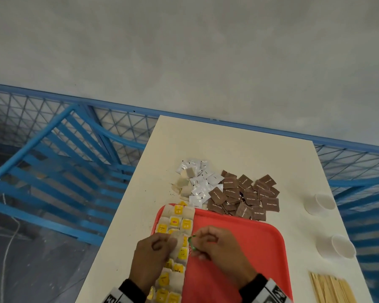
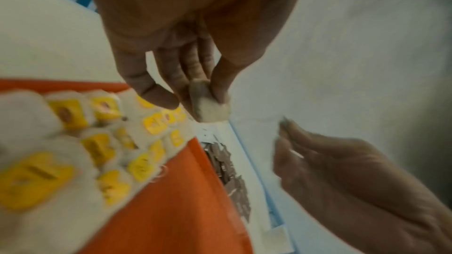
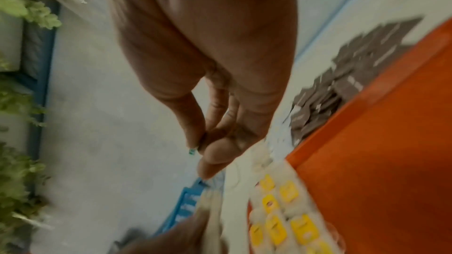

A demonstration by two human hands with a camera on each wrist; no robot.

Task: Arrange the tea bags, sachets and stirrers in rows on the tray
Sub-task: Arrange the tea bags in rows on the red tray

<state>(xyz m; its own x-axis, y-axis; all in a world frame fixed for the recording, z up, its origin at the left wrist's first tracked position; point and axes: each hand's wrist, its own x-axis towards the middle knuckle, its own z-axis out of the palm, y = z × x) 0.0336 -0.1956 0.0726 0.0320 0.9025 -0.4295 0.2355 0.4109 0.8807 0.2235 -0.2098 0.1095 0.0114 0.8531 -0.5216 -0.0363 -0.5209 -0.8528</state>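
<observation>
Pinching a plain tea bag [image 1: 178,241] between thumb and fingers [image 2: 156,92], your left hand [image 1: 150,256] holds it just above the red tray [image 1: 245,243], over the tray's left side. Your right hand [image 1: 219,248] sits just beside it above the tray, thumb and forefinger pressed together on a small green tag [image 1: 191,241]; in the right wrist view only a sliver of that green shows at the fingertips [image 3: 193,142].

Along the tray's left edge, the yellow-tagged tea bags [image 1: 179,221] lie in rows running from the far rim toward you. The rest of the tray floor is bare red.

Beyond the tray's far rim on the table [image 1: 228,145], the white sachets [image 1: 200,182] lie in a loose heap with a few untagged tea bags [image 1: 184,182] at its left, and the brown sugar sachets [image 1: 245,195] are piled just beside them on the right, some touching the rim. To the right of the tray, well apart from it, two white paper cups [image 1: 321,203] lie on the table, and the wooden stirrers [image 1: 330,288] lie bundled near the table's near right corner.
</observation>
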